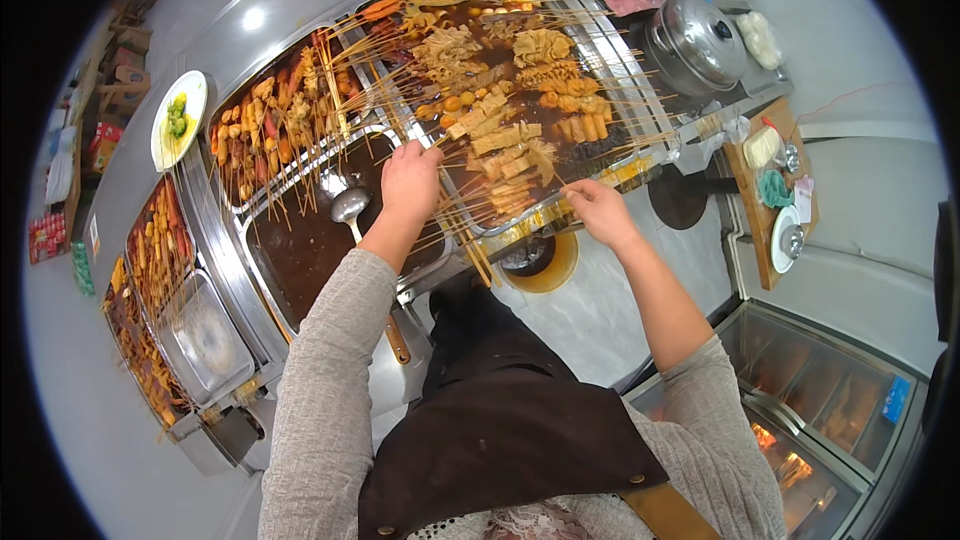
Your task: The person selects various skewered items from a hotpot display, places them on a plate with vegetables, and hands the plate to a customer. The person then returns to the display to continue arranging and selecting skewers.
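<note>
A steel tray of dark broth holds many skewers of food in front of me. My left hand [411, 178] is over the tray's left side, its fingers closed at the sticks of the tofu skewers [480, 114]; the exact grip is partly hidden. My right hand [596, 211] is at the tray's near edge, thumb and finger pinching the thin stick of a skewer with a folded tofu-skin piece [541, 159]. More skewers with pale rolled pieces [511, 195] lie between my hands. A steel ladle [350, 204] rests in the broth pan [300, 259] left of my left forearm.
Another skewer tray [274, 116] and a white plate with greens [189, 131] stand left. A lidded steel pot [701, 41] is at the upper right. Sticks overhang the near edge, above a round yellow-rimmed container [551, 270]. A wooden board [765, 240] holds a plate at right.
</note>
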Tool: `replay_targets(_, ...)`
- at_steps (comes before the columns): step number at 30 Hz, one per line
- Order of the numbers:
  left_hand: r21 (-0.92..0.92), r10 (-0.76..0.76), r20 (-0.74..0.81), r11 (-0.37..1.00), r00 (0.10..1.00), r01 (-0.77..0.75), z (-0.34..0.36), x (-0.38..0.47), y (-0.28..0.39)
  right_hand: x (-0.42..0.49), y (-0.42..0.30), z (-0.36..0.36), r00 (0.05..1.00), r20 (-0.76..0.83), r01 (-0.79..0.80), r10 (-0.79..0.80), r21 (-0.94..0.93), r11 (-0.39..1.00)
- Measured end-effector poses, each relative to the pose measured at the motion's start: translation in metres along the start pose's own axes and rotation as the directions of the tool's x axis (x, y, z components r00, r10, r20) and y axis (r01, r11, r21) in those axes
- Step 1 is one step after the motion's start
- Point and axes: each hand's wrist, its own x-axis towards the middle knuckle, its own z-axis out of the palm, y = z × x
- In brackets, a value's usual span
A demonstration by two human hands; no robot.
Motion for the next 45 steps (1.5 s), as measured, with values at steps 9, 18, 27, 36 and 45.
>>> replay_targets(9, -0.07, 0.091, 0.096, 0.994, 0.991, -0.085, -0.02, -0.029, 0.027, -0.038, -0.004, 0.002, 0.992, 0.02, -0.107, 0.121, 0.625, 0.773)
replay_targets(18, 0.032, 0.077, 0.221, 0.996, 0.972, -0.086, 0.002, -0.025, 0.025, -0.061, -0.025, 0.027, 0.988, 0.09, -0.145, 0.122, 0.804, 0.577)
replay_targets(27, -0.095, -0.156, 0.336, 0.975, 0.929, 0.199, -0.008, -0.013, 0.032, -0.062, -0.027, 0.053, 0.978, 0.189, -0.208, 0.089, 0.854, 0.477)
replay_targets(36, -0.138, -0.087, 0.275, 0.982, 0.958, 0.128, -0.004, 0.004, 0.006, -0.05, -0.049, 0.097, 0.967, 0.256, -0.249, 0.022, 0.914, 0.321)
replay_targets(45, -0.123, -0.107, 0.295, 0.981, 0.95, 0.148, -0.005, 0.016, -0.004, -0.024, -0.076, 0.15, 0.959, 0.272, -0.278, 0.084, 0.957, 0.084)
